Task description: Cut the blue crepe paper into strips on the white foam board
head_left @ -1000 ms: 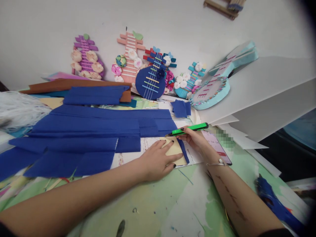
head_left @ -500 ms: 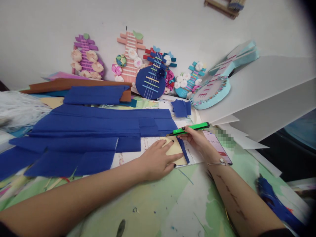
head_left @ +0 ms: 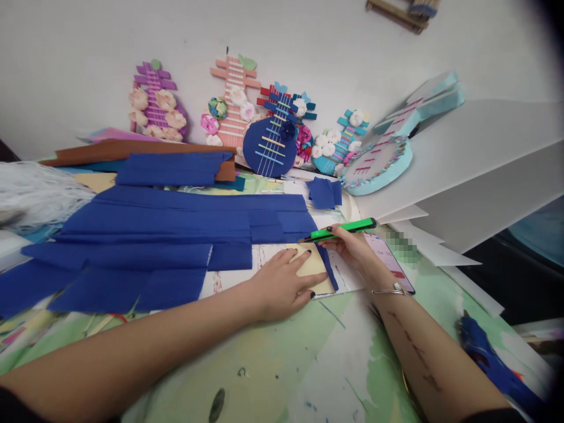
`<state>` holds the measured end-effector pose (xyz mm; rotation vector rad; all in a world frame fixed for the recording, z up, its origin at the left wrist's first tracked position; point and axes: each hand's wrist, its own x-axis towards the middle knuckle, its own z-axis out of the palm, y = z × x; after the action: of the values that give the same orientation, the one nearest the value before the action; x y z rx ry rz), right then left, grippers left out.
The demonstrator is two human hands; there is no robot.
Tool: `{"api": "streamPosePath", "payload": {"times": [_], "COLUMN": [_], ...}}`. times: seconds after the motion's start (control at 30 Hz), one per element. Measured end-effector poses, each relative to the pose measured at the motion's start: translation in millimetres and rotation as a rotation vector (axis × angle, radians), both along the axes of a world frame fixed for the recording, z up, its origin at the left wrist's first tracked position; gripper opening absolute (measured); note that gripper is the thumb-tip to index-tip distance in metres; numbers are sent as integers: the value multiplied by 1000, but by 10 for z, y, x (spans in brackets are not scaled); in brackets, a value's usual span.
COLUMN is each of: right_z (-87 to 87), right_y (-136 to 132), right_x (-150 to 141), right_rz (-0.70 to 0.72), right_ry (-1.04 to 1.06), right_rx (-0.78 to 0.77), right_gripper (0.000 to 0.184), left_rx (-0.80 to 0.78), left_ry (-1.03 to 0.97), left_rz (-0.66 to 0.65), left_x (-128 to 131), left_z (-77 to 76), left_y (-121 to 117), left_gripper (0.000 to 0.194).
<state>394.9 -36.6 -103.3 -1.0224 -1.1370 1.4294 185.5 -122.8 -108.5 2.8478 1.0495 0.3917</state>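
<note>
Fingers spread, my left hand (head_left: 282, 285) lies flat on a pale yellow card (head_left: 315, 267). Beneath the card, a narrow strip of blue crepe paper (head_left: 328, 271) shows along its right edge. My right hand (head_left: 348, 249) is closed around a green utility knife (head_left: 341, 229), its blade pointing left at the card's top edge. Whether the blade touches the card or the paper, I cannot tell. Wide sheets of blue crepe paper (head_left: 185, 217) spread out left of and behind the card. A white board (head_left: 350, 276) lies under the work.
A phone (head_left: 388, 261) lies right of my right hand, and a blue glue gun (head_left: 489, 358) is at the lower right. Paper lute-shaped crafts (head_left: 268, 147) lean against the wall. Small blue paper pieces (head_left: 324, 192) lie behind the knife. White string (head_left: 39, 197) is heaped at left.
The view has shifted very slightly. Both hands, the card and the knife stay essentially in the same place.
</note>
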Motion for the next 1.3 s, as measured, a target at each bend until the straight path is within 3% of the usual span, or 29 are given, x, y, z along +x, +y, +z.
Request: {"api": "streamPosePath", "payload": {"times": [0.9,1.3], "right_z": [12,2], "right_y": [28,52], "right_x": [114,170], "right_rz": [-28,-71], "right_ry": [7,-9], "right_rx": [-19,-25], "right_gripper": [10,16], "left_rx": [-8,-30], "left_ry": [36,39], "left_rz": [15,16], "left_x": [-6,-2], "left_z": [14,8], "left_y": [-7,-1], "left_gripper": [43,44]}}
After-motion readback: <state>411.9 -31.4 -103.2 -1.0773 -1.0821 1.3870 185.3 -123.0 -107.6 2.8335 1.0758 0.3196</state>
